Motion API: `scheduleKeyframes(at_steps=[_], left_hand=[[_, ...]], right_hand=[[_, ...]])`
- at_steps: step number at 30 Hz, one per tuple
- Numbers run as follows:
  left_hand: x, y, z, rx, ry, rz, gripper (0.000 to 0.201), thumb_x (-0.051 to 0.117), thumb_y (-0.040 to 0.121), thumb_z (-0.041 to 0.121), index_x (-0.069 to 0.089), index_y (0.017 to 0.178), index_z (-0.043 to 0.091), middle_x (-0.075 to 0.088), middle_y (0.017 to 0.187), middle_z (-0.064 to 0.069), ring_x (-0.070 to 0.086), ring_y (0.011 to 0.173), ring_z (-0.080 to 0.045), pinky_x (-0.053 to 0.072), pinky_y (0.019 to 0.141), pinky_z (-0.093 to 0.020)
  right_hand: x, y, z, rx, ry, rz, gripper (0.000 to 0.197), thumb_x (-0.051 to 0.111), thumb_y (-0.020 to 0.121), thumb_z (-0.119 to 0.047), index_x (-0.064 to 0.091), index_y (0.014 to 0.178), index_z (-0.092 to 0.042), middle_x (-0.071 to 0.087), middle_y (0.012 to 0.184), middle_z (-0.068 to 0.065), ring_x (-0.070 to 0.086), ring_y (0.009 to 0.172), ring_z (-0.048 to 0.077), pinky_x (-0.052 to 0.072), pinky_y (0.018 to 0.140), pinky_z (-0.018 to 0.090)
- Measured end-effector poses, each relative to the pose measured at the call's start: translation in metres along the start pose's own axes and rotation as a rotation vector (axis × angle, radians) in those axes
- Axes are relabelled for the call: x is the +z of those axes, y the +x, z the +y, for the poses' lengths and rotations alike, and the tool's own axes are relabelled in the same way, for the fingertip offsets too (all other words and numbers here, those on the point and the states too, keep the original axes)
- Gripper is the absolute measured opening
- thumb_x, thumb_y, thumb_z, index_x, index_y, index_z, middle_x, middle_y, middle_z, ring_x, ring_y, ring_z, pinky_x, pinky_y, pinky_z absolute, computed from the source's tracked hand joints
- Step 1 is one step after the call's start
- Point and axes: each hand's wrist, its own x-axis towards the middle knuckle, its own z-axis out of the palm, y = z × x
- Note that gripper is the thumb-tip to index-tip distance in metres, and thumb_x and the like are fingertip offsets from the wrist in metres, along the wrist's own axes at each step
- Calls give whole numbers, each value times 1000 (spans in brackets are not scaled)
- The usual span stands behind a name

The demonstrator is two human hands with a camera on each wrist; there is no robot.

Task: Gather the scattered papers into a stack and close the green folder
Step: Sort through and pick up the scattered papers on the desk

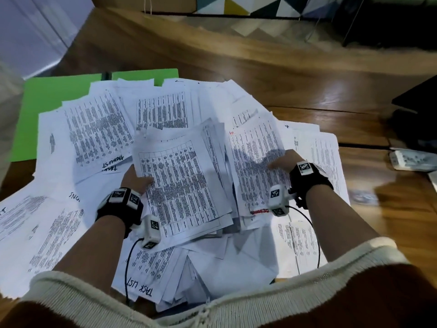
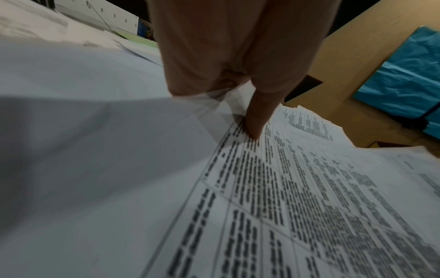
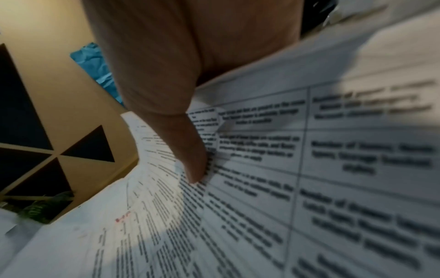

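Now left hand [image 1: 136, 179] and right hand [image 1: 282, 160] each grip papers [image 1: 179, 183] (thumbs on top).

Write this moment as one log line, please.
left hand: holds paper bundle | right hand: holds sheets | green folder: open

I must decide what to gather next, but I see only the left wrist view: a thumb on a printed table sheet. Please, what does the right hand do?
Observer: The right hand holds a second bundle of papers beside the left hand's bundle, thumb on top.
Operator: Is the green folder closed?
Observer: No, the green folder lies open at the far left, partly under sheets.
Operator: Are loose sheets left?
Observer: Yes, many; one marked TASK LIST lies near the person's body.
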Motion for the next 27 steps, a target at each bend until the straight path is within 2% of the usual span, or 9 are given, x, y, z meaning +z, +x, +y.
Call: scheduleKeyframes(at_steps=[3, 5, 9, 14, 17, 20, 23, 25, 27], left_hand=[[1, -3, 0, -4, 17, -7, 49, 64, 85, 2, 46, 130, -4, 55, 126, -26, 54, 115, -39, 41, 88, -38], [2, -5, 0, -5, 21, -1, 51, 65, 84, 2, 46, 131, -4, 55, 128, -25, 53, 116, -38, 42, 92, -39], [3, -13, 5, -18, 35, 0, 53, 63, 85, 1, 44, 134, -3, 55, 126, -22, 54, 114, -38, 43, 87, -37], [4, -16, 7, -15, 47, -5, 47, 59, 85, -1, 46, 130, -2, 58, 117, -22, 57, 104, -36, 40, 77, -31], [4, -22, 12, -34, 55, -34, 52, 58, 87, 0, 41, 136, -2, 55, 120, -23, 56, 105, -36, 39, 78, -29], [4, -27, 16, -51, 8, -57, 62, 61, 87, 1, 33, 142, 1, 49, 134, -22, 50, 119, -37, 42, 88, -35], [4, -27, 15, -73, -22, -77, 60, 64, 85, 6, 37, 138, -3, 54, 126, -23, 54, 111, -37, 45, 88, -38], [4, -28, 15, -94, -92, -73, 55, 62, 89, 17, 40, 136, -4, 55, 125, -23, 55, 110, -37, 44, 86, -37], [3, -26, 14, -115, -189, -68, 61, 57, 93, 32, 37, 140, -2, 48, 137, -22, 50, 121, -39, 42, 97, -41]], right_hand=[[-11, -10, -3, -28, -74, -3, 55, 69, 83, -9, 44, 129, 8, 54, 123, 21, 55, 111, 35, 43, 79, 32], [-20, -16, -3, -61, -91, 34, 46, 64, 86, -10, 49, 126, 8, 56, 121, 22, 57, 109, 35, 46, 80, 33], [-40, -30, -4, -80, -37, 328, 30, 48, 94, -14, 59, 115, 4, 63, 114, 19, 59, 107, 38, 45, 78, 35], [-62, -52, -3, -95, -16, 659, 31, 40, 93, -7, 59, 118, -3, 62, 115, 23, 58, 109, 40, 48, 88, 42], [-63, -64, -2, -269, -41, 753, 31, 40, 94, -6, 58, 119, -10, 64, 107, 24, 58, 100, 41, 45, 75, 40], [-57, -76, -11, -518, -58, 757, 28, 44, 93, -6, 61, 114, -13, 66, 98, 23, 60, 90, 39, 34, 65, 30], [-49, -82, -29, -756, 8, 674, 26, 47, 88, -1, 64, 106, -9, 65, 87, 20, 59, 81, 32, 33, 64, 26], [-43, -87, -44, -853, 233, 590, 22, 48, 84, 2, 65, 95, -10, 59, 77, 9, 53, 74, 22, 36, 64, 26], [-37, -91, -56, -837, 556, 444, 29, 50, 83, 6, 60, 82, -20, 53, 73, -3, 48, 70, 10, 41, 66, 24]])
